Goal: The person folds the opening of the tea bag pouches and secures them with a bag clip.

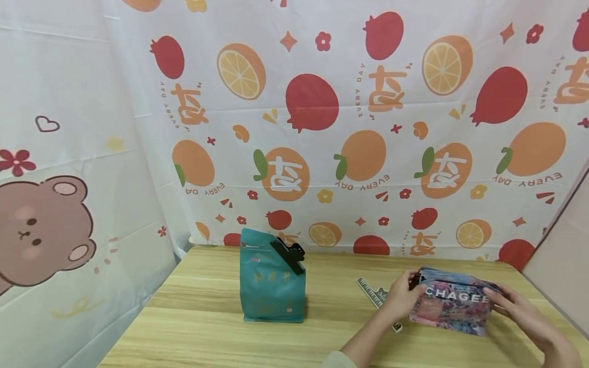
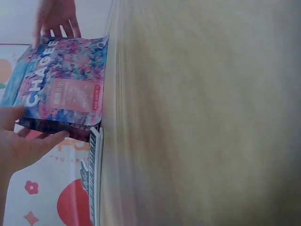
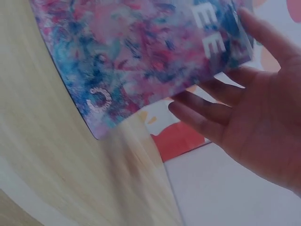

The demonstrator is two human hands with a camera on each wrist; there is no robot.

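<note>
A pink, blue and purple pouch (image 1: 453, 309) with "CHAGEE" in white letters is held between both hands at the right of the table. My left hand (image 1: 401, 297) grips its left end, thumb at the front, as the left wrist view also shows. At the other end, my right hand (image 1: 522, 312) pinches the pouch's upper corner; its other fingers spread behind and below, seen in the right wrist view. A white ruler-like strip (image 1: 366, 289) with dark marks and a small decorated shape lies on the table, partly hidden behind the left wrist.
A teal bag (image 1: 271, 294) stands upright left of the hands, with a black clip (image 1: 288, 256) slanted across its top right corner. The wooden table (image 1: 193, 322) ends at a fruit-printed cloth (image 1: 313, 102) behind it. A bear-printed cloth (image 1: 41, 230) hangs at the left.
</note>
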